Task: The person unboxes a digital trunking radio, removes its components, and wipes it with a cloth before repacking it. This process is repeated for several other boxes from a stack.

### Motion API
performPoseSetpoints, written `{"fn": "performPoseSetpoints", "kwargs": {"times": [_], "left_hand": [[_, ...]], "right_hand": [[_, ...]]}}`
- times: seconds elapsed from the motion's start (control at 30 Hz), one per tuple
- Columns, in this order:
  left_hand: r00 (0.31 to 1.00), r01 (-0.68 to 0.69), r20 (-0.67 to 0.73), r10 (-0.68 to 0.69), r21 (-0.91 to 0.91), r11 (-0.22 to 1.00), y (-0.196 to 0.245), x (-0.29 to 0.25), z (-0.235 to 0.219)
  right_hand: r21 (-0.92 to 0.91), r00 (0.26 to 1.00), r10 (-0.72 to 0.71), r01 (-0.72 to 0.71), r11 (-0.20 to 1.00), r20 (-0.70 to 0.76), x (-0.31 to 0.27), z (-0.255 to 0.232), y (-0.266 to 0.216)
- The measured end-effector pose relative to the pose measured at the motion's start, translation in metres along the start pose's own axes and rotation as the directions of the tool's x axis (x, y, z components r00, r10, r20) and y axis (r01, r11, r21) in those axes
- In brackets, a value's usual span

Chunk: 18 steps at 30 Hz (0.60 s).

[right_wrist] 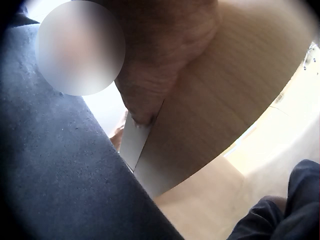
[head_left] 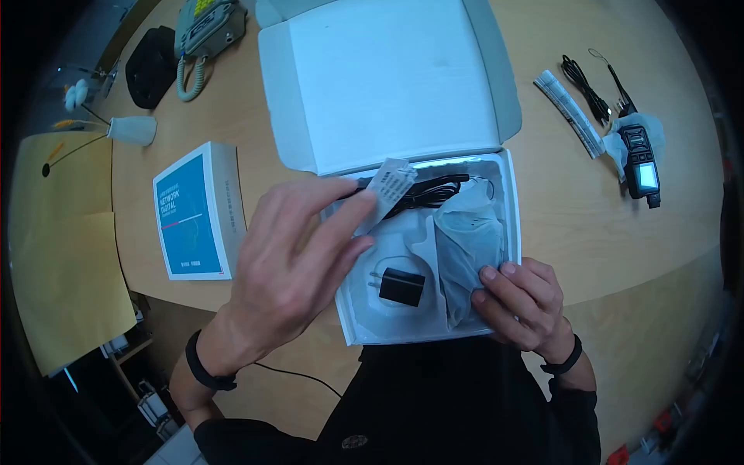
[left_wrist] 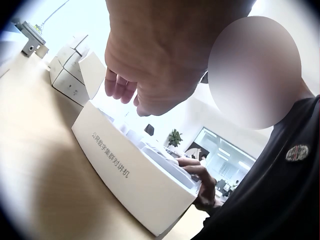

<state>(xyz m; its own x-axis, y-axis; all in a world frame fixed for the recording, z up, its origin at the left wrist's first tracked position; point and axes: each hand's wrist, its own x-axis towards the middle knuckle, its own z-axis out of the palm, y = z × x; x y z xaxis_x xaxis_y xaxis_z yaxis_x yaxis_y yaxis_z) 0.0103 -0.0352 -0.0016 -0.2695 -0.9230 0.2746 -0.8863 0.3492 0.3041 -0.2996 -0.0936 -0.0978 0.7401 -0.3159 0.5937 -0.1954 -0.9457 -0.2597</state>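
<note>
An open white box (head_left: 353,329) holds a black charger plug (head_left: 401,287), a coiled black cable (head_left: 426,194) and a device in a translucent bag (head_left: 469,232). My left hand (head_left: 283,260) reaches over its left side, index and middle fingertips at a printed label strip (head_left: 393,184) by the cable. The thumb stands apart from those fingers; in the left wrist view the hand (left_wrist: 155,60) hangs above the box (left_wrist: 130,175) with fingers nearly straight. My right hand (head_left: 527,302) grips the box's front right edge, fingers curled over the rim against the bag; its thumb is hidden.
A blue and white box (head_left: 190,217) stands at left, near a white vase (head_left: 132,130), a black pouch (head_left: 151,68) and a desk phone (head_left: 209,35). At right lie a handheld radio (head_left: 639,159), a black cable (head_left: 585,89) and a printed strip (head_left: 570,114).
</note>
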Motion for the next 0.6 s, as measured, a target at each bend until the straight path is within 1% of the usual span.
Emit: {"fn": "performPoseSetpoints", "kwargs": {"times": [0.03, 0.07, 0.1, 0.13, 0.17, 0.2, 0.23, 0.27, 0.3, 0.33, 0.37, 0.4, 0.43, 0.5, 0.53, 0.57, 0.6], "left_hand": [[0.999, 0.028, 0.034, -0.028, 0.029, 0.999, 0.005, 0.006, 0.002], [0.999, 0.029, 0.029, -0.030, 0.027, 0.999, 0.008, 0.011, 0.006], [0.997, 0.016, 0.072, -0.018, 0.026, 1.000, 0.011, 0.017, 0.010], [0.993, 0.003, 0.114, -0.005, 0.021, 1.000, 0.011, 0.020, 0.014], [0.984, -0.038, 0.177, 0.023, 0.079, 0.996, 0.006, 0.019, 0.023], [0.984, -0.039, 0.174, 0.026, 0.071, 0.997, 0.007, 0.018, 0.024], [0.979, -0.072, 0.199, 0.048, 0.114, 0.991, 0.008, 0.019, 0.025], [0.971, -0.114, 0.225, 0.077, 0.156, 0.981, 0.008, 0.021, 0.025], [0.969, -0.137, 0.223, 0.102, 0.147, 0.980, 0.009, 0.023, 0.022], [0.973, -0.114, 0.217, 0.080, 0.147, 0.982, 0.010, 0.024, 0.018], [0.975, -0.102, 0.209, 0.071, 0.138, 0.985, 0.010, 0.027, 0.016], [0.986, -0.117, 0.135, 0.098, 0.143, 0.983, 0.008, 0.025, 0.018], [0.991, -0.124, 0.063, 0.116, 0.149, 0.981, 0.005, 0.019, 0.021], [0.986, -0.056, -0.142, 0.084, 0.193, 0.980, -0.004, 0.010, 0.018], [0.967, 0.067, -0.252, -0.040, 0.096, 0.993, -0.013, 0.006, 0.014], [0.923, 0.183, -0.341, -0.177, -0.016, 0.983, -0.022, 0.007, 0.011], [0.926, 0.161, -0.342, -0.159, -0.022, 0.987, -0.029, 0.014, 0.009]], "right_hand": [[0.000, 1.000, -0.008, 0.008, 1.000, 0.003, 0.001, -0.002, -0.001], [0.036, 0.999, 0.022, -0.023, 0.999, 0.023, 0.002, -0.006, -0.003], [0.068, 0.997, 0.055, -0.058, 0.996, 0.046, 0.002, -0.009, -0.005], [0.063, 0.997, 0.055, -0.059, 0.996, 0.052, 0.002, -0.009, -0.006], [0.044, 0.998, 0.052, -0.053, 0.998, 0.022, 0.002, -0.008, -0.008], [0.025, 0.999, 0.048, -0.048, 0.999, -0.007, 0.002, -0.008, -0.009], [0.018, 0.999, 0.051, -0.051, 0.999, -0.003, 0.008, -0.012, -0.012], [-0.013, 0.999, 0.015, -0.015, 1.000, 0.049, 0.019, -0.019, -0.017], [-0.050, 0.995, -0.012, 0.017, 0.999, 0.099, 0.028, -0.022, -0.021], [-0.092, 0.996, 0.008, 0.000, 0.996, 0.094, 0.035, -0.020, -0.022], [-0.104, 0.976, 0.035, -0.013, 0.995, 0.213, 0.041, -0.020, -0.021], [-0.115, 0.941, 0.068, -0.032, 0.993, 0.331, 0.044, -0.020, -0.021], [-0.161, 0.938, 0.105, -0.054, 0.985, 0.329, 0.044, -0.020, -0.020], [-0.085, 0.961, 0.087, -0.067, 0.994, 0.262, 0.043, -0.012, -0.015], [-0.114, 0.961, 0.109, -0.082, 0.990, 0.253, 0.043, -0.012, -0.014], [-0.070, 0.964, 0.114, -0.100, 0.992, 0.241, 0.043, -0.012, -0.013], [-0.022, 0.966, 0.116, -0.114, 0.993, 0.231, 0.043, -0.011, -0.013]]}}
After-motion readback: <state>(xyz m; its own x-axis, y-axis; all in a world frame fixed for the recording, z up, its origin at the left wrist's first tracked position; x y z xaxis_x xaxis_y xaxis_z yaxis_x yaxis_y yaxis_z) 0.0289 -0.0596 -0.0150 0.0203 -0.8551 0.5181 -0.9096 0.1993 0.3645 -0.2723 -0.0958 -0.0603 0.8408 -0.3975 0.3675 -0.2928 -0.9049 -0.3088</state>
